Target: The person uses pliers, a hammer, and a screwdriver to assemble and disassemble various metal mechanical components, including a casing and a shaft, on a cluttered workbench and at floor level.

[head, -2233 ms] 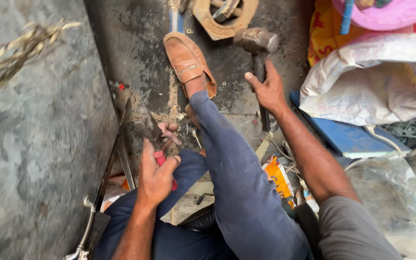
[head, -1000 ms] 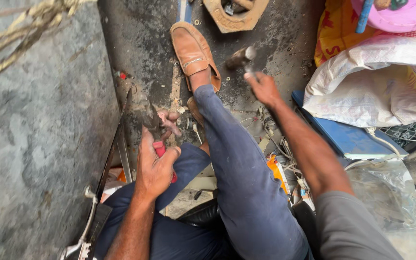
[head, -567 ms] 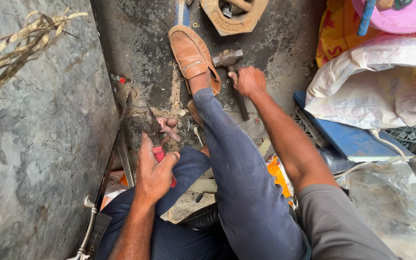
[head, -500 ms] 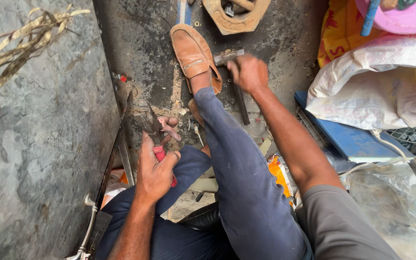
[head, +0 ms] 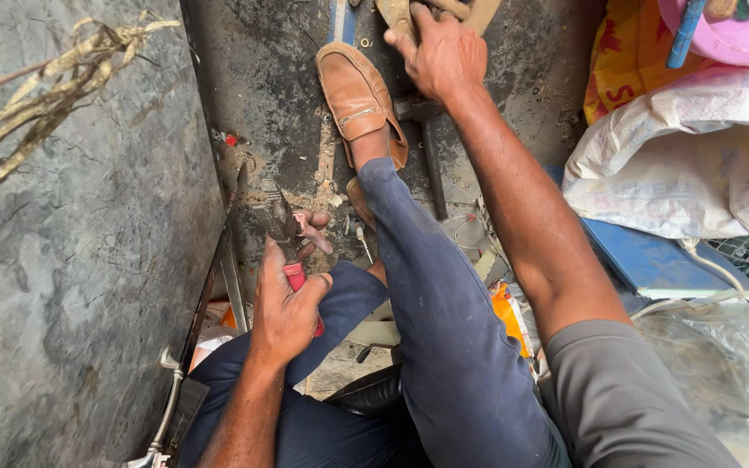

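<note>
Two hands at work. Left hand [head: 283, 303], fingers clamped on red-handled pliers [head: 292, 251] near the floor's [head: 262, 78] left edge. Right hand [head: 439, 56] grips a wooden piece [head: 400, 17] at the far edge — hammer [head: 426, 147] unheld below. Risk: pliers could slip toward the bare toes [head: 314, 230] just beside.

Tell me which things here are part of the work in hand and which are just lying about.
In hand:
left hand gripping red-handled pliers
right hand reaching to the wooden piece at the top
hammer just below that hand

Lying about:
white sack
blue board
pink tub
dry fibre strands
</note>
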